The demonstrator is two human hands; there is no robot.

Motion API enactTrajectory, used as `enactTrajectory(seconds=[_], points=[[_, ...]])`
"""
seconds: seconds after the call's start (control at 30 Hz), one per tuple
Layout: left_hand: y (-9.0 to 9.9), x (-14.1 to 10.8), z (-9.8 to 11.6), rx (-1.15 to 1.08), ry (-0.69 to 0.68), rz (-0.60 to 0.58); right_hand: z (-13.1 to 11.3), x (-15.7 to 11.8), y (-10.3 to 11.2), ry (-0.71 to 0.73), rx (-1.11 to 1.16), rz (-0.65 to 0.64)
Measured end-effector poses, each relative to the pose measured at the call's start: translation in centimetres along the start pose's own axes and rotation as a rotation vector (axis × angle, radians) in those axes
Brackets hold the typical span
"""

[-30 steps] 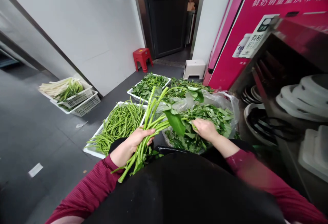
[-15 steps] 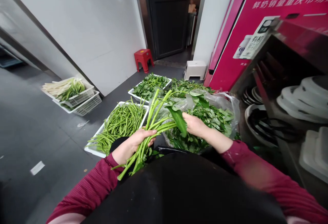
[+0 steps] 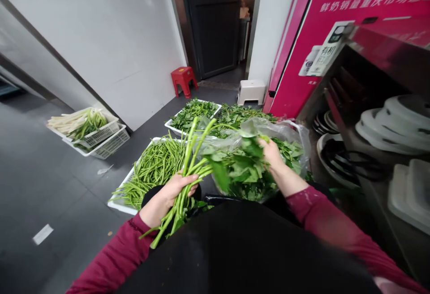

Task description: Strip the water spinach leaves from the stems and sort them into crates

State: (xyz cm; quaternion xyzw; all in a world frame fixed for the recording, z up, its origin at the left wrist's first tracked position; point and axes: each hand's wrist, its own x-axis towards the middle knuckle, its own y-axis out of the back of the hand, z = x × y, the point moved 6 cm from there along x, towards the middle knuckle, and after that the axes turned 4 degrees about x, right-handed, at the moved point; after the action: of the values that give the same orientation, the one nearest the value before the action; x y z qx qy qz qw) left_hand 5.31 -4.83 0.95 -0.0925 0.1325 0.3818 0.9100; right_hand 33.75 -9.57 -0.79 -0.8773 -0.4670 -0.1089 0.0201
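Observation:
My left hand is closed around a bunch of water spinach stems, their cut ends pointing down toward my lap. At the other side, my right hand is closed on leafy water spinach over the plastic bag; the leaves partly hide its fingers. More leafy greens fill this clear bag. Left of the bunch, a white basket holds a heap of thin green stems.
Behind stands another white basket of leafy greens, beside a loose green pile. A red stool and a white stool are near the door. Stacked baskets with scallions sit left. A shelf with dishes flanks my right.
My right hand has moved right and slightly up, now holding a larger leafy clump over the bag. The left hand still grips its bunch. The view has shifted slightly.

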Motion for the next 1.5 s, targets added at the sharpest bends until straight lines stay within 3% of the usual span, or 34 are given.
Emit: enactTrajectory(seconds=[0.13,0.2,0.27,0.33,0.43,0.53,0.7,0.83,0.97,1.13,1.33,1.5], points=[[1.6,-0.6,-0.4,-0.092,0.037,-0.007,0.0,0.0,5.2,-0.051,-0.021,-0.026],[1.9,-0.7,-0.7,-0.106,0.071,-0.019,-0.6,-0.5,6.1,-0.036,-0.118,-0.083],[1.8,-0.8,-0.7,-0.143,0.082,-0.021,-1.7,-0.9,5.1,0.071,-0.279,-0.176],[1.5,-0.9,-0.6,-0.191,0.079,-0.021,-3.0,-1.2,2.8,0.25,-0.465,-0.285],[1.3,-0.9,-0.6,-0.229,0.066,-0.054,-3.8,-0.5,-0.1,0.428,-0.658,-0.333],[2.1,-0.4,-1.1,-0.204,0.065,-0.075,-3.3,1.0,-1.0,0.423,-0.619,-0.389],[2.4,-0.5,-1.0,-0.156,0.054,-0.072,-1.9,1.3,-1.9,0.287,-0.41,-0.663],[1.3,-1.5,0.2,-0.133,0.03,-0.034,-1.6,1.7,-2.6,0.334,-0.391,-0.481],[1.5,-1.3,0.1,-0.139,0.027,-0.028,-0.9,2.6,-2.8,0.365,-0.393,-0.323],[2.3,-1.0,-0.6,-0.122,0.029,-0.036,-1.0,2.4,-3.0,0.438,-0.407,-0.41],[2.8,-0.8,-1.1,-0.157,0.032,-0.022,0.0,1.2,-2.9,0.28,-0.334,-0.48],[3.3,-0.3,-2.1,-0.182,0.096,0.019,-0.2,0.5,-3.7,0.455,-0.398,-0.463]])
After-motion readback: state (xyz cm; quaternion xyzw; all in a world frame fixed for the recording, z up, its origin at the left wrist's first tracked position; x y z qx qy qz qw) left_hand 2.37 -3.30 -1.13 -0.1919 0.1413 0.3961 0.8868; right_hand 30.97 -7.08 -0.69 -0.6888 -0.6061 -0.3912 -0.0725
